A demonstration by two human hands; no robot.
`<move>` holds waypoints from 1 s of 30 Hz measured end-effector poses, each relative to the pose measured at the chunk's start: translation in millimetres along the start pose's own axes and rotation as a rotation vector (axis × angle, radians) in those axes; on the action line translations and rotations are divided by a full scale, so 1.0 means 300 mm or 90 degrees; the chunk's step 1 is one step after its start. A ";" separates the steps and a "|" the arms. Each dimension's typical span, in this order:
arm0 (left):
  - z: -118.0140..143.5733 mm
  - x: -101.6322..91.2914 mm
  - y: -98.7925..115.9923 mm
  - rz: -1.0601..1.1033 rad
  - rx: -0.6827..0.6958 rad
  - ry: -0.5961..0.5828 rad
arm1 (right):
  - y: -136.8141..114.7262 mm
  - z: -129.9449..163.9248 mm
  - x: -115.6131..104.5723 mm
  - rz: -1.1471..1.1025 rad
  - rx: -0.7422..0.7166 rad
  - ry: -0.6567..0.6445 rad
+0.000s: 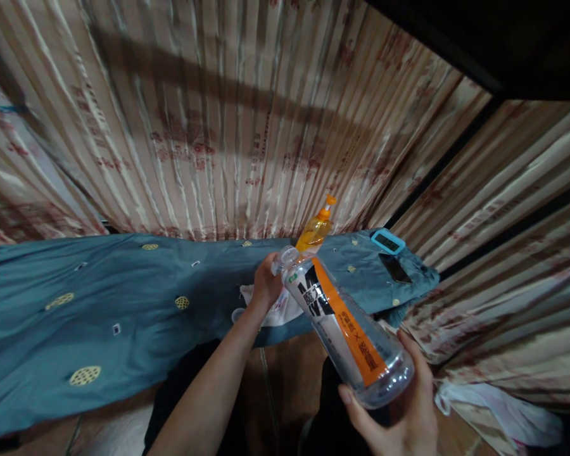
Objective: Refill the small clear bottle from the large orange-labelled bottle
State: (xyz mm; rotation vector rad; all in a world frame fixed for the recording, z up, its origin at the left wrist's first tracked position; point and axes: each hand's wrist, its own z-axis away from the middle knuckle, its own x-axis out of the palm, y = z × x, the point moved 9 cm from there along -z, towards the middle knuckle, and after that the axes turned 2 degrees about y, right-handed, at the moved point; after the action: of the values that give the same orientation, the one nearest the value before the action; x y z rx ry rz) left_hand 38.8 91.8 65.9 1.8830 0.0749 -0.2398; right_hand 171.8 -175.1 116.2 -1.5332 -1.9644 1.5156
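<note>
A large clear plastic bottle (342,329) with an orange, black and white label lies tilted between my hands, its neck pointing away and to the left. My right hand (399,405) grips its base, thumb and fingers on either side. At the neck, my left hand (267,282) is closed around the clear plastic there; its fingertips are partly hidden. Just behind the neck stands an orange pump bottle (313,233) with yellow liquid. Below my left hand, a white cloth or packet (282,313) lies on the bed edge, beside a small clear round piece (238,315).
A teal patterned sheet (137,297) covers the long surface before me. A blue-framed digital clock (388,241) and a dark phone (395,268) lie at its right end. Pleated curtains (218,126) hang behind and to the right. A white plastic bag (503,411) rests at lower right.
</note>
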 end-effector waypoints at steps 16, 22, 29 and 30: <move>-0.003 0.006 0.001 -0.007 0.025 0.001 | 0.025 -0.002 -0.004 0.013 -0.096 -0.033; 0.004 0.009 -0.011 0.016 0.029 0.013 | 0.000 0.007 -0.008 0.023 -0.021 0.002; -0.002 0.003 -0.015 0.001 0.042 0.017 | -0.014 -0.002 -0.003 0.020 -0.045 0.000; -0.004 0.002 -0.015 -0.003 0.043 0.019 | -0.008 -0.007 -0.003 0.021 -0.049 -0.004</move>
State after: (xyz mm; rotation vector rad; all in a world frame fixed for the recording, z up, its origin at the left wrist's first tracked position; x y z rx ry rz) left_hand 38.7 94.3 62.0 1.9546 0.0919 -0.2204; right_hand 172.2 -174.4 119.5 -1.6010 -2.0320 1.4757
